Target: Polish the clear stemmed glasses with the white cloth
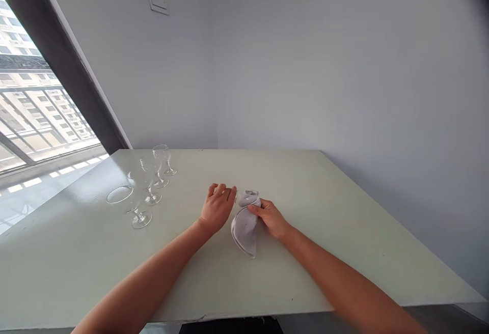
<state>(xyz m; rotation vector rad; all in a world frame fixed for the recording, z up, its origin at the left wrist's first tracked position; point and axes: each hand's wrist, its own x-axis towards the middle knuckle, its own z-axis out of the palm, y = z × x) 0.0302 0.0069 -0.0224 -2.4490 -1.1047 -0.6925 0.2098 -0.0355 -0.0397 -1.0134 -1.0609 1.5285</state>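
A pale grey-white cloth hangs from my right hand, whose thumb and fingers press on it. At the top of the cloth, a clear glass shows in part, its bowl wrapped by the cloth. My left hand is just left of the glass, palm turned down, with its fingers bent forward. Its fingertips are near the glass's left side; whether they touch the stem or foot is too small to tell.
Several clear stemmed glasses stand upright in a row on the left of the pale table. Grey walls meet behind the table. A window is at the left, and a dark seat edge shows below the front edge.
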